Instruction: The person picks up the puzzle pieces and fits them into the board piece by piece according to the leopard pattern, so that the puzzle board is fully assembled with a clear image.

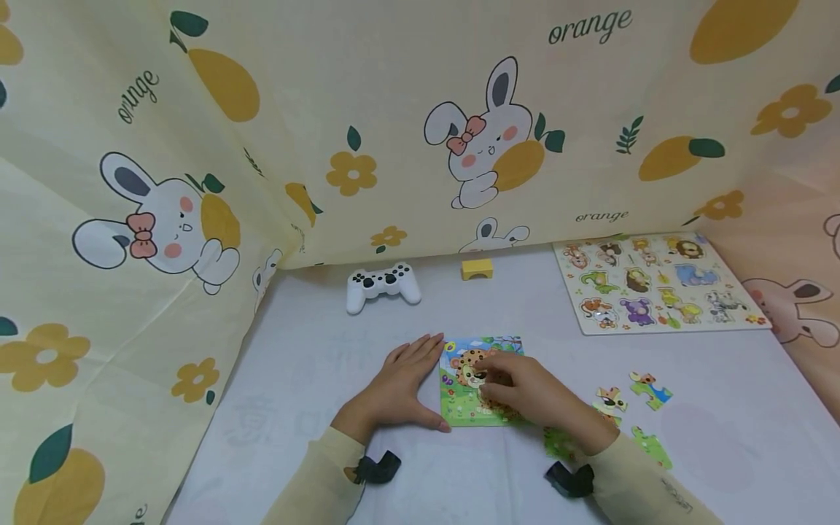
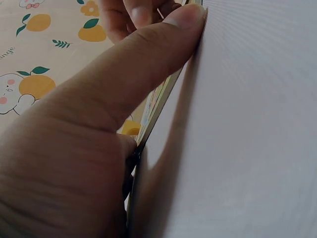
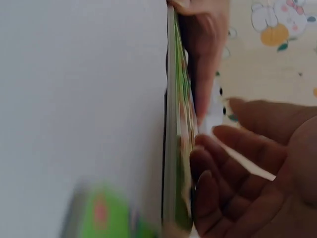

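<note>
Cream fabric (image 1: 394,73) (rabbit-printed) hangs behind the white tabletop (image 1: 315,350).

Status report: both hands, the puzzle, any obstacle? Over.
Left hand: at left edge of puzzle. Right hand: over puzzle, nothing visibly held. Puzzle: partly hidden by right hand. Loose pieces: right of puzzle.

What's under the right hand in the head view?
The right hand covers part of the leopard puzzle. The leopard's spotted face shows beside the hand; the puzzle surface directly beneath the hand is hidden, so its details there cannot be made out.
</note>
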Tool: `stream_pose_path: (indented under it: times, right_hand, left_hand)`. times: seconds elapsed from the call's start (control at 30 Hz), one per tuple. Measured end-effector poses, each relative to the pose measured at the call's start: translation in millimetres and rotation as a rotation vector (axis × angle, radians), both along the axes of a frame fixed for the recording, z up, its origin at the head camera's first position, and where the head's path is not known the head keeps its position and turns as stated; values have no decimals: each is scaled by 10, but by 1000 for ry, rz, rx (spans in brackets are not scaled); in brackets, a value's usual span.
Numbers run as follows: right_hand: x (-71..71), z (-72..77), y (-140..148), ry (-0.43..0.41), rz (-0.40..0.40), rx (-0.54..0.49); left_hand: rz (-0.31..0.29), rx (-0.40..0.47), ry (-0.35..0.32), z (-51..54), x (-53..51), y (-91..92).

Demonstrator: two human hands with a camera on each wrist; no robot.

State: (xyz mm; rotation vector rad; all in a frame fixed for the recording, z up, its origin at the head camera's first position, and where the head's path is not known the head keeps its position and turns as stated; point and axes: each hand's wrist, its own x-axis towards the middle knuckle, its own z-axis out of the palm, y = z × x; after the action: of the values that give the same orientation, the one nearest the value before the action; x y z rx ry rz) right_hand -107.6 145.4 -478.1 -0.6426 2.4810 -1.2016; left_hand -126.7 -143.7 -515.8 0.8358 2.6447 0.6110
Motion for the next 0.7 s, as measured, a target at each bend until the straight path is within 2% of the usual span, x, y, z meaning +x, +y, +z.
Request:
stream_pose_path:
  times: [0.37,0.5,0.7]
  right_hand:
    - [94,145,605,-89,-107,-212]
    - [137,177,851,-57,-140,-275]
    - [192,211,1222,30,-141,-384]
  left_hand:
    - [13,-15,11,-19,8,3]
    - [15,-17,10,-15,6,6]
    - [11,-17,4,-18,2,15]
